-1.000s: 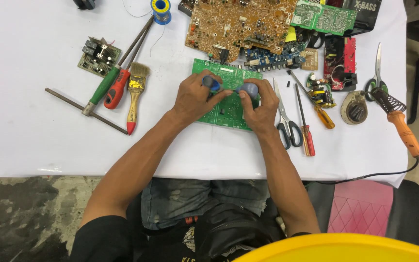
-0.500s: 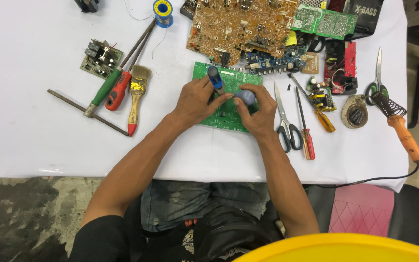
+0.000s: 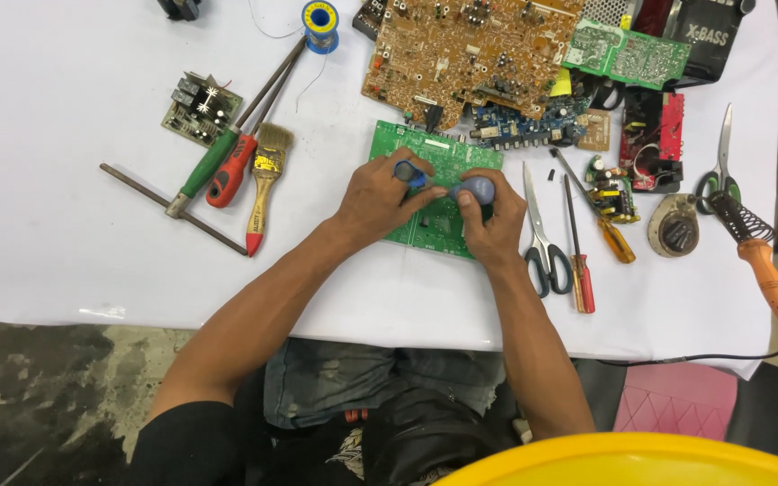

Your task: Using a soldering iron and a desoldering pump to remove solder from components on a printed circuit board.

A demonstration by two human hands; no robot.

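While my left hand [image 3: 378, 193] pinches the shaft end of a blue-handled screwdriver [image 3: 438, 187], my right hand [image 3: 494, 225] wraps closed around its rounded grey-blue handle. Both hands rest on the flat green circuit board [image 3: 434, 229] lying on the white table [image 3: 65, 216]. Just right of my right hand lie black-handled scissors [image 3: 542, 238]; to the left, well apart, lies a red-handled paintbrush [image 3: 263, 184].
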